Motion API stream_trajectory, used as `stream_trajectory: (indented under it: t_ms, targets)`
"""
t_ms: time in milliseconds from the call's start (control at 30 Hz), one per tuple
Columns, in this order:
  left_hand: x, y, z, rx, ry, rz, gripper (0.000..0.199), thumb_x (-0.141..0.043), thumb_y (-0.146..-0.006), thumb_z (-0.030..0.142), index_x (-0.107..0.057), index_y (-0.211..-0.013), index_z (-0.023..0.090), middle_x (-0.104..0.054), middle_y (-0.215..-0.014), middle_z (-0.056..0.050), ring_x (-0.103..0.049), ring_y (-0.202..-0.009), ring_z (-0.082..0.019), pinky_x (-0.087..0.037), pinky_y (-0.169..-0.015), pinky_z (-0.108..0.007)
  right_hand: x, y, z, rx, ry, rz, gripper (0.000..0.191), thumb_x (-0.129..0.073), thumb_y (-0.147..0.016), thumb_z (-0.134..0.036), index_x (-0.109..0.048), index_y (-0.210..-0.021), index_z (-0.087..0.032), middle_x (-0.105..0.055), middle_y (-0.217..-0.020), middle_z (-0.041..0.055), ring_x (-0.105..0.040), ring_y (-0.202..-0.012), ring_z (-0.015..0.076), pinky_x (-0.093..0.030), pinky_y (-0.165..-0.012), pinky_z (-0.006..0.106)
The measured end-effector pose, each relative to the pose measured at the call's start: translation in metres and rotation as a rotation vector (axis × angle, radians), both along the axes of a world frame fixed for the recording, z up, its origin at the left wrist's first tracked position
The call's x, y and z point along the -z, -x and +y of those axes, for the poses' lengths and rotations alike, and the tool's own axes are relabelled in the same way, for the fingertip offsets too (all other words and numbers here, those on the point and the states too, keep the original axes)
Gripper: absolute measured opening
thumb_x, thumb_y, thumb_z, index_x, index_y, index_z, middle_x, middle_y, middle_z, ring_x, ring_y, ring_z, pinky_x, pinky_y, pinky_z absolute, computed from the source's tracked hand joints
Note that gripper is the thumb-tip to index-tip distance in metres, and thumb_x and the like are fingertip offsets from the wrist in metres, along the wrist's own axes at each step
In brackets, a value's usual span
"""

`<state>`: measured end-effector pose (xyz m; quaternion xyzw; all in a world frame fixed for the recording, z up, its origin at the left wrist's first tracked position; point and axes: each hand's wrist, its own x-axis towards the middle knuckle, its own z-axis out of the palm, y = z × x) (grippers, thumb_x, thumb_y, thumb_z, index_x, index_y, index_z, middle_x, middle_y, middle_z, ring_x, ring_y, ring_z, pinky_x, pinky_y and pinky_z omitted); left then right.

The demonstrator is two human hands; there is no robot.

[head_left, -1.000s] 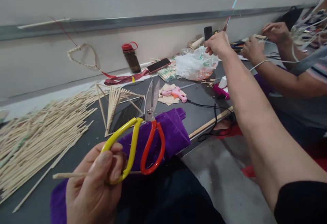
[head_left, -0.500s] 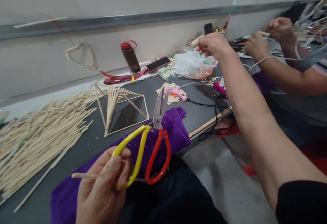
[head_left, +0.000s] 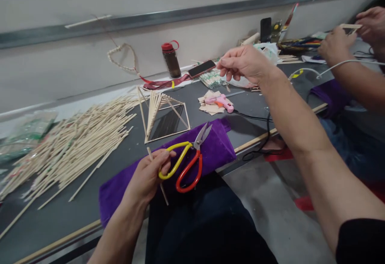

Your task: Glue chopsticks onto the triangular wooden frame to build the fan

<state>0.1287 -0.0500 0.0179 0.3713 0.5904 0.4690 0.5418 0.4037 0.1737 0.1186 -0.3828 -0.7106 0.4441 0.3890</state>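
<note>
My left hand (head_left: 148,175) is closed round the yellow handle of a pair of scissors (head_left: 197,143) and a thin wooden stick (head_left: 164,193). The scissors' blades are slightly apart and point away from me; their red handle hangs free. Under them lies a folded purple cloth (head_left: 120,195). My right hand (head_left: 243,65) is raised above the table, near a phone (head_left: 201,69) and a plastic bag (head_left: 267,51). Its fingers are curled with thumb and forefinger together; whatever they may hold cannot be made out. A frame of glued sticks (head_left: 167,115) stands behind the cloth.
A heap of wooden sticks (head_left: 90,139) spreads over the left side. A pink glue gun (head_left: 221,102) rests on card pieces, its black cord trailing right. A red-capped bottle (head_left: 171,61) stands by the wall. At right, a co-worker's hands (head_left: 337,45) hold a small stick frame.
My right hand has drawn back leftward from over the plastic bag. My left hand has moved forward with the scissors, and the stick in it has turned more upright. The view has swung left.
</note>
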Motion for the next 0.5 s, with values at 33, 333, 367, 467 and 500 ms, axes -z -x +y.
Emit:
stream_trajectory:
  t_ms: [33, 333, 367, 467, 500]
  targets:
    - [-0.001, 0.002, 0.003, 0.022, -0.004, 0.04, 0.031, -0.07, -0.073, 0.041, -0.066, -0.07, 0.011, -0.042, -0.045, 0.004, -0.031, -0.043, -0.007, -0.024, -0.042, -0.018, 0.002, 0.004, -0.004, -0.02, 0.013, 0.002, 0.016, -0.068, -0.083, -0.03, -0.066, -0.075, -0.016, -0.068, -0.068, 0.0024, -0.056, -0.049, 0.0063, -0.032, -0.037, 0.017]
    - [-0.012, 0.013, 0.006, -0.135, -0.039, 0.207, 0.046, -0.082, -0.059, 0.032, -0.071, -0.099, 0.012, -0.062, -0.058, 0.0, -0.044, -0.041, -0.008, -0.027, -0.039, -0.019, 0.004, 0.024, -0.041, -0.296, 0.063, 0.11, 0.025, -0.07, -0.08, -0.039, -0.069, -0.083, -0.015, -0.068, -0.071, 0.0048, -0.058, -0.049, 0.0075, -0.031, -0.035, 0.017]
    - [-0.014, 0.013, 0.005, -0.149, -0.041, 0.19, 0.045, -0.082, -0.058, 0.03, -0.072, -0.098, 0.012, -0.061, -0.055, 0.001, -0.042, -0.039, -0.008, -0.024, -0.038, -0.019, 0.003, 0.027, -0.047, -0.321, 0.065, 0.124, 0.026, -0.07, -0.08, -0.04, -0.069, -0.083, -0.015, -0.068, -0.07, 0.0046, -0.057, -0.049, 0.0072, -0.031, -0.035, 0.017]
    - [-0.026, 0.008, 0.002, -0.161, -0.091, 0.131, 0.043, -0.081, -0.059, 0.027, -0.073, -0.098, 0.012, -0.064, -0.058, -0.001, -0.036, -0.037, -0.005, -0.021, -0.037, -0.019, 0.001, 0.04, -0.066, -0.422, 0.08, 0.151, 0.027, -0.07, -0.08, -0.043, -0.069, -0.082, -0.016, -0.067, -0.069, 0.0039, -0.056, -0.048, 0.0073, -0.03, -0.034, 0.018]
    - [-0.033, 0.005, 0.001, -0.187, -0.135, 0.107, 0.042, -0.081, -0.059, 0.026, -0.074, -0.098, 0.012, -0.067, -0.064, -0.003, -0.035, -0.037, -0.004, -0.021, -0.037, -0.019, 0.001, 0.045, -0.071, -0.463, 0.091, 0.154, 0.027, -0.07, -0.08, -0.043, -0.069, -0.082, -0.017, -0.067, -0.069, 0.0036, -0.056, -0.048, 0.0074, -0.03, -0.034, 0.018]
